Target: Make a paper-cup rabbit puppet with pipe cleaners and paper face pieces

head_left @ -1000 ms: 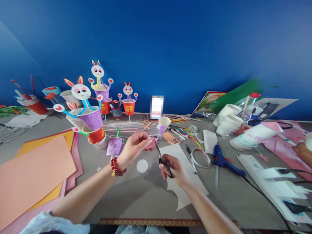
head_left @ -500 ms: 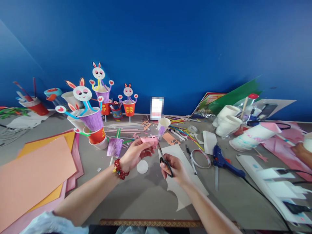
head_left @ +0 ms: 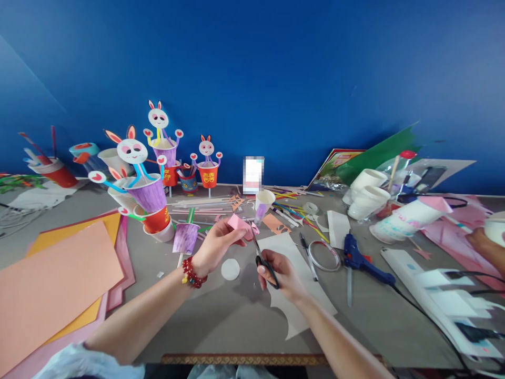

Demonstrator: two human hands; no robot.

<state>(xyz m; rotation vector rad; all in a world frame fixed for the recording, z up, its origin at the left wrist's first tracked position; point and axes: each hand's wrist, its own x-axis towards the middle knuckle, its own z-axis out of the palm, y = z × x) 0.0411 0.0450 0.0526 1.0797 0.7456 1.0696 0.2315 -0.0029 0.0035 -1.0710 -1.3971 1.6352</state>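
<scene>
My left hand point(head_left: 218, 242) pinches a small piece of pink paper point(head_left: 239, 224) above the middle of the table. In my right hand point(head_left: 278, 268) is a pair of black-handled scissors point(head_left: 267, 269), its blades meeting the paper's right side, where a small pink bit juts out. Below my left hand lies a white paper circle point(head_left: 230, 269). A white sheet with curved cut-outs point(head_left: 294, 310) lies under my right hand. Left of my left hand stands a small purple-coloured cup point(head_left: 185, 238) with a green strip.
Rabbit figures on paper cups point(head_left: 147, 196) stand at the left, behind stacked coloured paper point(head_left: 59, 284). To the right are a blue glue gun point(head_left: 365, 263), a roll of tape point(head_left: 323, 255), a power strip point(head_left: 434, 300) and white cups point(head_left: 369, 202). Another person's hand point(head_left: 487, 245) holds a cup at the right edge.
The pink paper has turned in my left hand and now shows a wider face. The scissor blades now cross its right side, with a small bit standing out there.
</scene>
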